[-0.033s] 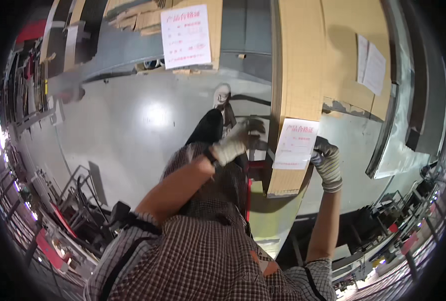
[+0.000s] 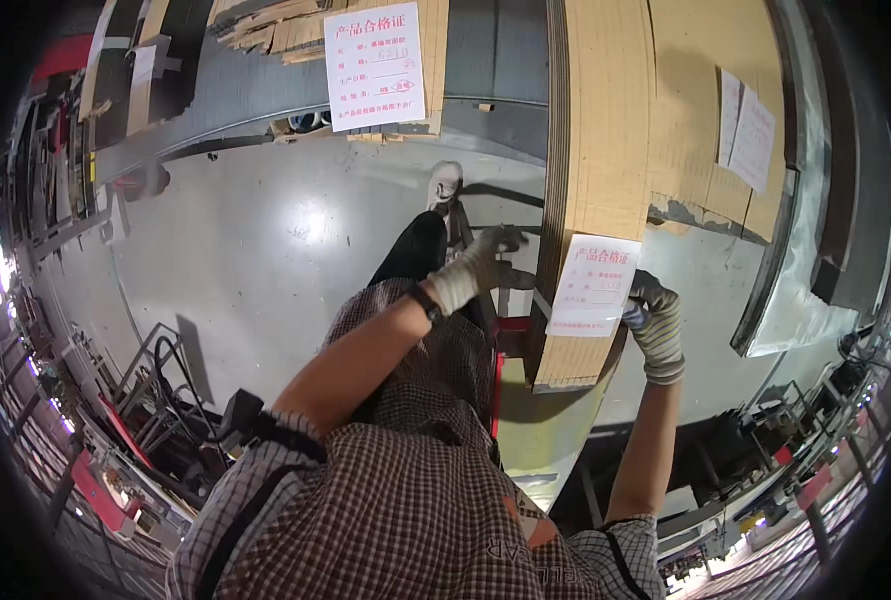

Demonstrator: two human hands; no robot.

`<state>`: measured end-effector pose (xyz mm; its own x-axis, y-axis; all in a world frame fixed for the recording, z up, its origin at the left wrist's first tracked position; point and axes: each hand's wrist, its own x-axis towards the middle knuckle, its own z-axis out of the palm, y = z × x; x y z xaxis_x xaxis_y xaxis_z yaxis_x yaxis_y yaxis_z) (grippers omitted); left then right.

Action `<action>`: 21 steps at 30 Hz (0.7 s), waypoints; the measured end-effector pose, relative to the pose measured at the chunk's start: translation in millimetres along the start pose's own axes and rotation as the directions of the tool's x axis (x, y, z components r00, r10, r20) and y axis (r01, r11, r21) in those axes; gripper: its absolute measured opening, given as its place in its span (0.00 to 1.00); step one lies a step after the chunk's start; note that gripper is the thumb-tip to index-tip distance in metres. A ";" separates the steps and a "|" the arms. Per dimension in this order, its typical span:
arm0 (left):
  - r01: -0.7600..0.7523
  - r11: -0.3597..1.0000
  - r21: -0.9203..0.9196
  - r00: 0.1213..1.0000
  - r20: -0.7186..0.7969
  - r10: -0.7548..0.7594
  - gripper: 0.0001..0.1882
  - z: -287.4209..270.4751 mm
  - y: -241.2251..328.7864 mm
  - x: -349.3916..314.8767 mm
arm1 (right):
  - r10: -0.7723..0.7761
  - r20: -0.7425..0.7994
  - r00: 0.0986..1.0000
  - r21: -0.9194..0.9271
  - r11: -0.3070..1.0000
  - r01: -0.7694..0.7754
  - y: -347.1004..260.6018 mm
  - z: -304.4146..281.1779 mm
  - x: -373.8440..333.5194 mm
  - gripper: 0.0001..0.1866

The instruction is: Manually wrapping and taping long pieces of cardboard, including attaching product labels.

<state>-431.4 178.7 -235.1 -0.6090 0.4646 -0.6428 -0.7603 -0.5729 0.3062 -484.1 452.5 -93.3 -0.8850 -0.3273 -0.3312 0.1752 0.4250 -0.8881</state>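
A tall stack of flat cardboard (image 2: 595, 130) runs away from me, with a white printed label (image 2: 593, 285) lying on its near end. My left hand (image 2: 480, 268), in a pale knitted glove with dark grey fingers, hovers left of the stack. Its thumb and fingers are apart, and nothing shows between them. A narrow pale strip (image 2: 542, 305) shows at the stack's left side, close to that hand. At the label's right edge is my right hand (image 2: 655, 322), in a matching glove, its fingers curled in. What those fingers hold is hidden.
Another labelled cardboard pack (image 2: 730, 120) lies to the right. Across the far side, a grey surface carries torn cardboard and a white printed sheet (image 2: 373, 68). Beneath the stack's near end is a yellowish support (image 2: 540, 430). My shoe (image 2: 445, 183) stands on the grey floor (image 2: 255, 270).
My left hand has shifted slightly, its forearm a little higher. The right hand stays at the label's right edge. The view has steadied, and the labels look sharper.
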 end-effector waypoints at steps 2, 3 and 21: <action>-0.274 0.819 0.504 0.953 0.256 0.161 0.30 -24.1 -22.8 14.8 | 0.009 0.021 1.000 -0.034 0.999 -0.009 -3.4 3.2 5.3 0.13; -0.268 0.822 0.503 0.953 0.263 0.150 0.30 -22.4 -24.5 19.9 | 0.035 0.024 0.999 -0.073 0.997 -0.033 -2.4 3.9 3.0 0.12; -0.251 -0.133 0.959 0.905 0.281 0.319 0.22 150.0 92.1 -152.2 | -0.492 -0.123 0.862 -0.534 0.765 0.360 -195.7 69.0 -35.9 0.31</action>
<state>-442.6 156.4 -3.7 -0.8572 0.4277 -0.2868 0.0370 0.6066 0.7941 -456.8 322.8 70.4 -0.9019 -0.3876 0.1907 -0.4156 0.6579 -0.6281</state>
